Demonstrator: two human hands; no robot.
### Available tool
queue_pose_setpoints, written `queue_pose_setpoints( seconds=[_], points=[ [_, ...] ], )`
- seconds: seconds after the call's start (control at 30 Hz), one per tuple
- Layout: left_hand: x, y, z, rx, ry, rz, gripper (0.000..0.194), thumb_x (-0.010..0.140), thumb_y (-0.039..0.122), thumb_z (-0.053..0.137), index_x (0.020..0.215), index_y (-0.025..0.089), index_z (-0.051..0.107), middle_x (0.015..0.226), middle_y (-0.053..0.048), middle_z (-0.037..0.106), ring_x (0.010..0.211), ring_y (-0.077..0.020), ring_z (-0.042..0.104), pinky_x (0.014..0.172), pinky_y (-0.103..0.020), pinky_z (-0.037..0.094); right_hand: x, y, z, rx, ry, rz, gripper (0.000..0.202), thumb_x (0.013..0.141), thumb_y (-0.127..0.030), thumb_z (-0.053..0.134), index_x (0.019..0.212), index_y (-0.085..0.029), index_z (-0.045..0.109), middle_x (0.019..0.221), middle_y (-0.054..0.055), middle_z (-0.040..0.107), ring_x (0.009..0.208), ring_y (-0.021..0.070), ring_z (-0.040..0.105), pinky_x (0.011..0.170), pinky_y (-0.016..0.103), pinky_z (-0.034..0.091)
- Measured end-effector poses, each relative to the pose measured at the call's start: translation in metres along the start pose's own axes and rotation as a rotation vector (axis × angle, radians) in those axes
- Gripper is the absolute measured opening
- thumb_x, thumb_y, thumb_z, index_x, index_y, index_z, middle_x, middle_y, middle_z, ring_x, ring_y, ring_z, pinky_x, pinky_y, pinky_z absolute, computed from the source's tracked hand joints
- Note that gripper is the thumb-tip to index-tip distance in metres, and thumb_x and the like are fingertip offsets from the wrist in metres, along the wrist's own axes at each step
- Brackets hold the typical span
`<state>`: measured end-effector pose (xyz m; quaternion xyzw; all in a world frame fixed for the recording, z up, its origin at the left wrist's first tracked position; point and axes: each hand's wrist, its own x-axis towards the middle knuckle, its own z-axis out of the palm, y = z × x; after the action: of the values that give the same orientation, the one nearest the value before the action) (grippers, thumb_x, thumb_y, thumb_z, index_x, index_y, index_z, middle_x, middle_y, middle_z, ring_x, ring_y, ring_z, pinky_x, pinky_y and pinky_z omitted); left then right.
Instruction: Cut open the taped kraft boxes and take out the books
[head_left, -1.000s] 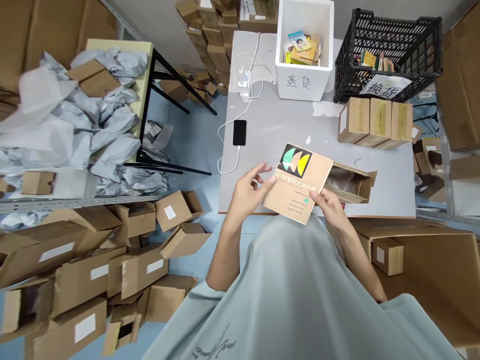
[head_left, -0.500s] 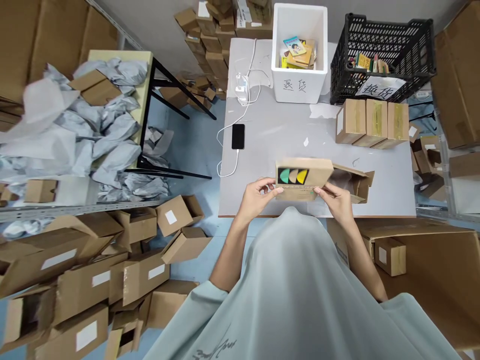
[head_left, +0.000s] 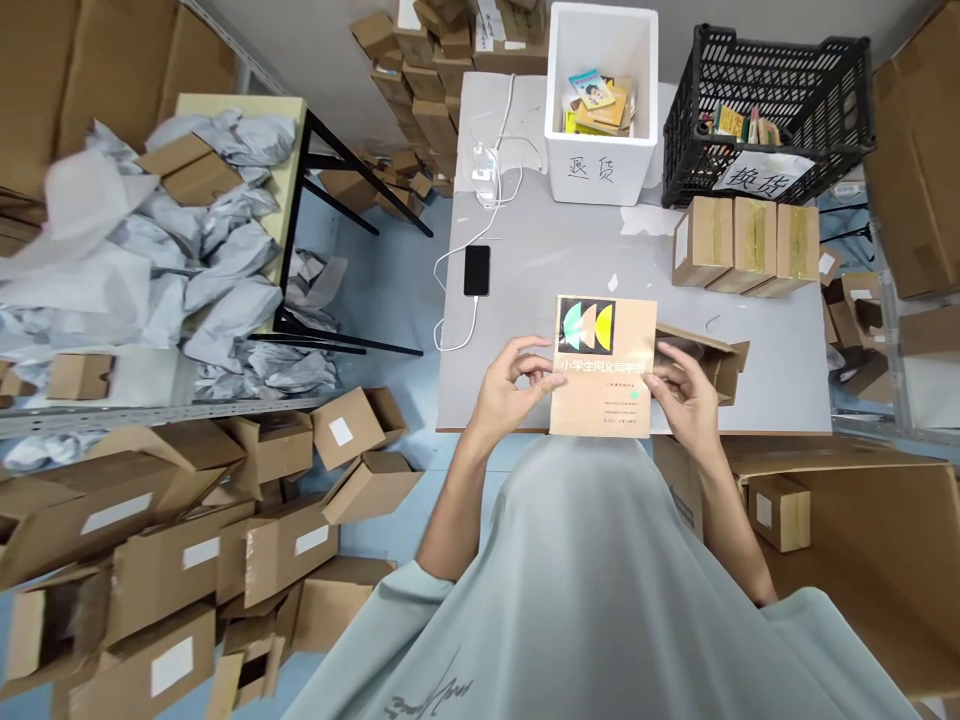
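A tan book with green, pink and yellow half-circles on a black square faces up toward me at the table's front edge. Its left side is gripped by my left hand, thumb on the cover and fingers around the edge. My right hand pinches the right side the same way. Behind the book and my right hand lies an opened cardboard box, partly hidden by them.
On the grey table are a phone on a white cable, a white foam box with books, a black crate and three taped cartons. Opened boxes crowd the floor at left. A large carton stands at right.
The book has tilted so that its whole front cover now shows to me; before, it was foreshortened with its top edge visible. Both hands have kept hold of its sides.
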<state>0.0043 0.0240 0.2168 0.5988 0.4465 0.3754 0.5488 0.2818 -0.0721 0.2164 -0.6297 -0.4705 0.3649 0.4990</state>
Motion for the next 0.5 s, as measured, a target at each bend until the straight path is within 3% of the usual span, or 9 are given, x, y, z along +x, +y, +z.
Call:
queue_pose_setpoints(
  seconds=[0.1, 0.17, 0.3, 0.4, 0.5],
  points=[
    [-0.001, -0.001, -0.001, -0.024, -0.045, -0.027, 0.048, 0.103, 0.064, 0.077, 0.124, 0.021, 0.083, 0.096, -0.006, 0.082, 0.077, -0.0154, 0.069, 0.076, -0.030, 0.058, -0.001, -0.001, -0.003, 0.009, -0.040, 0.020, 0.031, 0.109, -0.052, 0.071, 0.125, -0.031, 0.088, 0.122, 0.007, 0.089, 0.099, 0.0240, 0.083, 0.085, 0.039, 0.071],
    [-0.002, -0.001, -0.003, -0.055, -0.073, -0.052, 0.049, 0.108, 0.063, 0.069, 0.129, 0.020, 0.084, 0.094, -0.006, 0.081, 0.076, -0.0154, 0.068, 0.076, -0.030, 0.059, -0.001, -0.001, -0.006, 0.034, -0.057, 0.030, 0.032, 0.108, -0.053, 0.071, 0.124, -0.032, 0.088, 0.119, 0.006, 0.089, 0.100, 0.0242, 0.084, 0.086, 0.040, 0.071],
    [-0.002, -0.001, -0.004, -0.086, -0.172, -0.097, 0.053, 0.100, 0.057, 0.081, 0.136, 0.019, 0.081, 0.091, -0.006, 0.080, 0.087, -0.0194, 0.075, 0.084, -0.031, 0.060, 0.000, -0.001, -0.009, 0.086, -0.044, 0.093, 0.041, 0.091, -0.056, 0.091, 0.121, -0.028, 0.088, 0.110, 0.007, 0.090, 0.100, 0.0259, 0.085, 0.092, 0.041, 0.070],
    [0.000, -0.001, 0.002, -0.062, -0.190, -0.148, 0.050, 0.098, 0.062, 0.082, 0.121, 0.017, 0.084, 0.085, -0.008, 0.082, 0.080, -0.0203, 0.074, 0.077, -0.032, 0.058, 0.003, -0.003, -0.008, 0.104, 0.001, 0.206, 0.043, 0.087, -0.064, 0.092, 0.101, -0.024, 0.086, 0.082, 0.005, 0.086, 0.076, 0.0228, 0.079, 0.076, 0.037, 0.067],
    [0.003, -0.004, 0.012, -0.077, -0.177, -0.219, 0.057, 0.097, 0.071, 0.079, 0.111, 0.016, 0.083, 0.073, -0.006, 0.079, 0.064, -0.0171, 0.065, 0.066, -0.030, 0.055, 0.005, -0.005, -0.006, 0.143, -0.013, 0.295, 0.053, 0.086, -0.075, 0.090, 0.093, -0.023, 0.081, 0.062, 0.001, 0.075, 0.055, 0.0174, 0.065, 0.058, 0.032, 0.057]
  ],
)
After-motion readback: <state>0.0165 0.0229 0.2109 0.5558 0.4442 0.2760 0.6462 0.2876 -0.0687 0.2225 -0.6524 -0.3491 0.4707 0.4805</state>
